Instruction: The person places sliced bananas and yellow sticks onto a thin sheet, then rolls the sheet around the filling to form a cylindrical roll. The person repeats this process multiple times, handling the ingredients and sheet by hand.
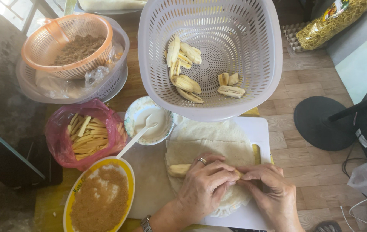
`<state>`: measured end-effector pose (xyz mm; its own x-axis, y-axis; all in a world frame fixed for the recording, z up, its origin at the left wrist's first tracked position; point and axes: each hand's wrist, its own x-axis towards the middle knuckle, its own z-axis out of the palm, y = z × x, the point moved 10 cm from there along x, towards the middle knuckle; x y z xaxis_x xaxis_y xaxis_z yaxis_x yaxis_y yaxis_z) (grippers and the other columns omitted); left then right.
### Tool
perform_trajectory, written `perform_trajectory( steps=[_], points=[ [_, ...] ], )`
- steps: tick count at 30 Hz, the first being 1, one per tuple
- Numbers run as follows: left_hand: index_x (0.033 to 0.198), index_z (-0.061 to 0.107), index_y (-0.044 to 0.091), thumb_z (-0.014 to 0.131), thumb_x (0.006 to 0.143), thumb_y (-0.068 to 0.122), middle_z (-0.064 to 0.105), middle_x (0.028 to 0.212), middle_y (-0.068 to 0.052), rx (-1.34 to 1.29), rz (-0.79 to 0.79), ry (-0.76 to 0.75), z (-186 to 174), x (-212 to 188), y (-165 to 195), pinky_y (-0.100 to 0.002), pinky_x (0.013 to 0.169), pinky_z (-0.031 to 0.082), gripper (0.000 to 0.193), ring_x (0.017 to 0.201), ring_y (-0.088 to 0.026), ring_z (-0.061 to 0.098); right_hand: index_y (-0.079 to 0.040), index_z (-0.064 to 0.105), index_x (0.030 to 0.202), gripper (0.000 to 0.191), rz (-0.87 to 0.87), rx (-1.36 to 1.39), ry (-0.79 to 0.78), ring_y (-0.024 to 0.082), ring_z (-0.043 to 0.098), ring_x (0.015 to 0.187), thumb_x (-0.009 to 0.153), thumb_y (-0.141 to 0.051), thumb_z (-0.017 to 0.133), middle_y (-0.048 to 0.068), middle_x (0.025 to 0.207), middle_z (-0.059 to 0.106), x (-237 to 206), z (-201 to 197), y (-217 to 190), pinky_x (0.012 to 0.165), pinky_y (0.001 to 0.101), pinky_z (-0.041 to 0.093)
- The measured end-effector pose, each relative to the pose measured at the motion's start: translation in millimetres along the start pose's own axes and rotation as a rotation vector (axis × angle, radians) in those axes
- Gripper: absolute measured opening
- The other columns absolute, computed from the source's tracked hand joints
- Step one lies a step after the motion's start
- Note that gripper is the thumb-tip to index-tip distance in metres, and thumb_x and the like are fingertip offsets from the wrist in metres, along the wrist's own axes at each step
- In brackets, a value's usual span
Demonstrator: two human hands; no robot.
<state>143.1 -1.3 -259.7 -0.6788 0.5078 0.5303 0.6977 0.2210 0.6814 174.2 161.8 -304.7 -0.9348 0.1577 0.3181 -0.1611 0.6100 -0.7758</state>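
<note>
The big white plastic cutting board [258, 129] is the anchor here. Its far edge is crowded by a large pale perforated plastic basket [252, 56] with peeled banana halves in it, which overhangs the board a bit. To the board's right there's open wooden floor, so that side is free. On its left sit a pink plastic bag of pale yellow strips [58, 129], a yellow-rimmed bowl of brown sugar [99, 199] and a small patterned bowl of white paste with a white spoon [149, 120], all packed close.

On the board lies a stack of thin round white wrappers [209, 137], covering most of it. A peeled banana piece [178, 170] lies near the stack's near edge, its left end poking out from under the left hand [205, 182]. Both the left hand and right hand [269, 189] are curled down over banana and wrapper, fingertips meeting, pinching the wrapper edge around it.
</note>
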Motion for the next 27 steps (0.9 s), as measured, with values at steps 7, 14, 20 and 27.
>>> perform_trajectory(
  steps=[7, 14, 20, 27],
  points=[
    [0.1, 0.075, 0.006, 0.077, 0.085, 0.004, 0.074, 0.108, -0.006, 0.011, -0.01, -0.007, 2.6, -5.0, -12.9, -0.043, 0.103, 0.05, 0.015, 0.114, -0.031, 0.067, -0.011, 0.079, 0.082, 0.018, 0.103, 0.05, 0.003, 0.012, 0.068, 0.087, 0.068, -0.001, 0.084, -0.001, 0.093, 0.083, 0.5, 9.6, 14.2, 0.089, 0.0279, 0.051],
    [0.1, 0.074, 0.005, 0.077, 0.086, 0.003, 0.074, 0.108, -0.006, 0.017, 0.02, 0.0, -0.5, -8.2, -15.3, -0.044, 0.107, 0.049, 0.015, 0.114, -0.029, 0.067, -0.01, 0.078, 0.081, 0.018, -0.01, -0.006, 0.025, 0.011, 0.068, 0.086, 0.068, 0.001, 0.083, -0.002, 0.095, 0.082, 0.6, 14.2, 2.6, 0.092, 0.0293, 0.049],
    [0.098, 0.072, 0.005, 0.076, 0.082, 0.001, 0.073, 0.108, -0.006, 0.027, 0.034, -0.003, -0.9, -18.4, -1.7, -0.044, 0.107, 0.048, 0.017, 0.115, -0.029, 0.066, -0.008, 0.078, 0.09, 0.025, -0.068, -0.066, -0.025, 0.021, 0.069, 0.112, 0.067, -0.003, 0.085, 0.004, 0.108, 0.078, -14.3, 9.9, -16.8, 0.099, 0.0357, 0.052],
    [0.096, 0.07, 0.005, 0.074, 0.079, -0.001, 0.072, 0.109, -0.006, 0.045, 0.001, -0.014, -1.5, -30.4, 8.2, -0.045, 0.104, 0.048, 0.018, 0.115, -0.031, 0.066, -0.005, 0.073, 0.098, 0.046, -0.271, -0.042, -0.161, 0.034, 0.06, 0.127, 0.057, -0.018, 0.091, 0.014, 0.134, 0.063, -46.9, 9.6, -50.2, 0.102, 0.0423, 0.052]
  ],
)
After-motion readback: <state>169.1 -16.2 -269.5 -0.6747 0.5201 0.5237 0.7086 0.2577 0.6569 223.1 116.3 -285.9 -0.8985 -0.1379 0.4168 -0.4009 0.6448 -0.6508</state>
